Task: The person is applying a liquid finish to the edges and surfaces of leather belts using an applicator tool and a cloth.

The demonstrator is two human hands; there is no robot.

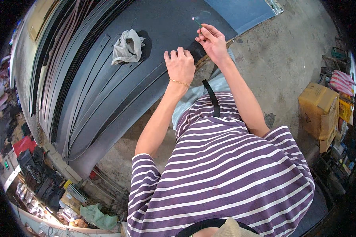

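Observation:
Pinched in the fingers of my right hand (214,44) is a thin dark green stick-like tool (198,23) with a small bright tip; its exact kind is too small to tell. The tool points up and left over a dark grey sheet (166,19) on the worktable. My left hand (180,68) lies palm down near the sheet's near edge, its fingers bent and slightly apart, with nothing visible in them. A crumpled pale grey cloth (124,48) sits on the sheet to the left of that hand.
Long dark strips (77,75) lie bunched along the table's left side. A blue-grey panel (243,14) is at the far end. On the right, a cardboard box (317,103) stands on the concrete floor (277,59). A green bag (99,216) and assorted clutter occupy the lower left.

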